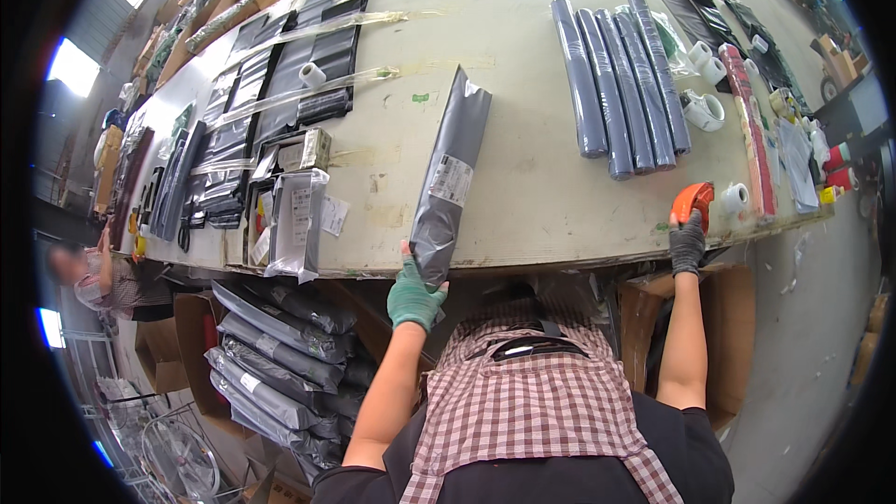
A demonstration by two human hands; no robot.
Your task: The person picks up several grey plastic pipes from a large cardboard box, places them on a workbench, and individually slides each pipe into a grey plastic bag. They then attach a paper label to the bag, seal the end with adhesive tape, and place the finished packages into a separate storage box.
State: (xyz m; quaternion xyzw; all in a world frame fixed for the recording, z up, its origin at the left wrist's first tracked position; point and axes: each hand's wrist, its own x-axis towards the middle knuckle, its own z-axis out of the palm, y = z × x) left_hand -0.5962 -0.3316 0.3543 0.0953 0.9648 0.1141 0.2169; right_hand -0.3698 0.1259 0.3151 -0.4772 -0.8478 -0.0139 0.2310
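My left hand [414, 295], in a green glove with bare fingertips, grips the near end of a long grey plastic mailing bag [458, 147]. A white printed label [451, 180] is stuck on the bag, and its far end looks loose and creased. Over at the table's right front edge, my right hand [687, 241] wears a dark grey glove and holds an orange tape dispenser [693, 201]. Beyond that hand, several blue-grey rolls [619, 91] in clear film lie side by side. The right fingers are partly hidden by the dispenser.
Flat dark plastic bags [238, 105] lie under tape strips at the left, near a label box [290, 210]. Tape rolls [703, 110] and a red-patterned long box [745, 119] line the right. Packed grey parcels [273, 364] fill a carton below. Another person [115, 280] stands far left.
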